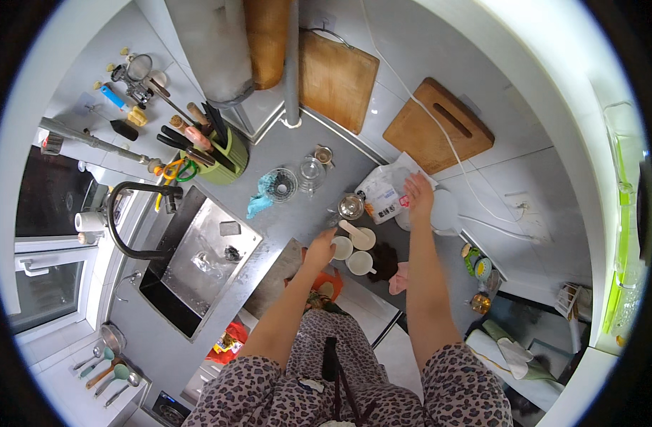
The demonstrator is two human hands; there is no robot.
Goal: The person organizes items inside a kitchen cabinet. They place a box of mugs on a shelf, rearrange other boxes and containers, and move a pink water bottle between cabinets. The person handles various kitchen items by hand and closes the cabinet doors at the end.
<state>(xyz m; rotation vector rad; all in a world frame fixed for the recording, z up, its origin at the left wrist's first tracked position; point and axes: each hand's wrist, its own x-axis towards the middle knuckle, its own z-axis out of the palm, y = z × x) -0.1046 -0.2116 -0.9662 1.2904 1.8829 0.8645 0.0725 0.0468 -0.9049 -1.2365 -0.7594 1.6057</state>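
Note:
My right hand rests on a white printed plastic bag by the tiled wall; whether its fingers grip the bag I cannot tell. My left hand is at the rim of a white cup, its fingers partly hidden. Close beside stand another white cup and a cup with a pale pink handled piece lying across it. A round metal-lidded jar is between the bag and the cups. A dark brown bundle and a pink cloth lie right of the cups.
Glass vessels and a blue cloth lie farther back on the grey counter. At left are a steel sink with a black faucet and a green utensil holder. Wooden cutting boards lean against the wall, with a hanging white cable.

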